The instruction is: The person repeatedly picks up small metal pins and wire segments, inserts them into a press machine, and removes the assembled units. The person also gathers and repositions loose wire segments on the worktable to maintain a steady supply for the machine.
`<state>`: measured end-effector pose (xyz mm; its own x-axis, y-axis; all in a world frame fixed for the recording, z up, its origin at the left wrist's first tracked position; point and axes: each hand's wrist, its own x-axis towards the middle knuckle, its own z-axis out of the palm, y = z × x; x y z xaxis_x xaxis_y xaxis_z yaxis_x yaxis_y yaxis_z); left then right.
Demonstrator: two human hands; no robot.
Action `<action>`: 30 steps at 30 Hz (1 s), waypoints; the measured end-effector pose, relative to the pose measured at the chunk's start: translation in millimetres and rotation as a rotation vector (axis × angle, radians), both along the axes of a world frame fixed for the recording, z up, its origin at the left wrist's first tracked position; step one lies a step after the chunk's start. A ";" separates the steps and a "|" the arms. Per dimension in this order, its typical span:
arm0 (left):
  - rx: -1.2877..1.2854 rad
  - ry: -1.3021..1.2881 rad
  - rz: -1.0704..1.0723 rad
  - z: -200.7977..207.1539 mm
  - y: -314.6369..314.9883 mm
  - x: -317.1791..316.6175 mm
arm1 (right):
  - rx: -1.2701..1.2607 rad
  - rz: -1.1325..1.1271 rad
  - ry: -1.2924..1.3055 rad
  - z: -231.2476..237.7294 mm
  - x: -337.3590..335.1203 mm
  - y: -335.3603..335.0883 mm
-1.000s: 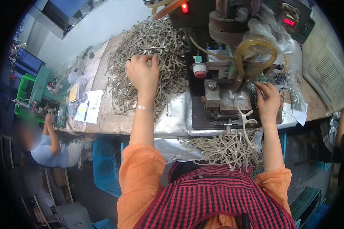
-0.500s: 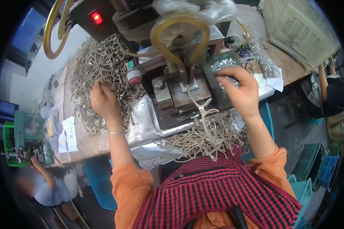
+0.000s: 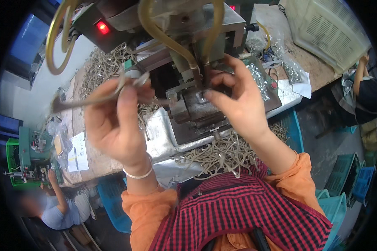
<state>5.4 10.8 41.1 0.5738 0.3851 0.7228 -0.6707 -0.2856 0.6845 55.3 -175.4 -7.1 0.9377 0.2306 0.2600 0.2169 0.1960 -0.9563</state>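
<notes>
My left hand (image 3: 117, 121) is closed round a curved, branched metal hook (image 3: 88, 101), which is smeared by motion and held left of the press. My right hand (image 3: 243, 102) reaches in under the press head, with thumb and fingers curled together at the die block (image 3: 192, 104). At the thumb tip a small shiny metal piece (image 3: 202, 97) sits on the die; whatever the fingers pinch is partly hidden. Two yellowish tubes (image 3: 186, 53) run down to the press (image 3: 178, 62) just above those fingers.
Piles of metal hooks lie on the bench at left (image 3: 107, 67) and in front of the press (image 3: 220, 154). Small shiny parts (image 3: 257, 81) fill a tray at right. A pale crate (image 3: 326, 33) stands far right. A co-worker (image 3: 63, 205) sits lower left; another person (image 3: 366, 92) is at right.
My left hand has risen from the left pile with a hook in it. My right hand has moved left from the small parts to the die. The hook that stretched forward from the die is gone from there.
</notes>
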 end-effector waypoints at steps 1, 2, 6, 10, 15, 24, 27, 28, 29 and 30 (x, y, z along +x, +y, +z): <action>0.031 0.004 -0.085 1.4 0.2 -8.4 | -0.025 -0.026 -0.082 -8.9 -8.2 -4.9; -0.044 0.122 -0.164 2.2 -6.2 -22.1 | -0.098 -0.015 -0.088 -14.1 -8.0 -13.1; -0.315 0.933 -0.826 -7.7 -26.7 -47.4 | -0.994 -0.536 -0.518 -59.0 30.1 -68.7; -0.709 1.185 -0.954 -30.5 -51.9 -32.4 | -1.160 -0.567 -0.560 -103.5 52.1 -94.1; -0.847 1.212 -0.916 -32.0 -59.3 -27.9 | -0.882 -0.609 -0.402 -104.5 59.8 -95.7; -0.950 1.158 -1.046 -41.5 -59.4 -24.0 | -0.654 -0.506 -0.172 -103.6 64.0 -92.4; -0.679 1.102 -1.151 -55.7 -43.3 -36.1 | -0.624 -0.498 -0.155 -102.2 54.7 -82.9; -0.568 1.111 -1.206 -57.3 -31.8 -47.1 | -0.615 -0.510 -0.145 -103.1 49.3 -83.3; -0.335 1.048 -1.066 -55.3 -18.9 -64.9 | -0.581 -0.511 -0.152 -106.7 45.1 -85.6; -0.109 0.990 -0.933 -53.1 -4.0 -79.6 | -0.530 -0.500 -0.119 -108.9 42.0 -86.6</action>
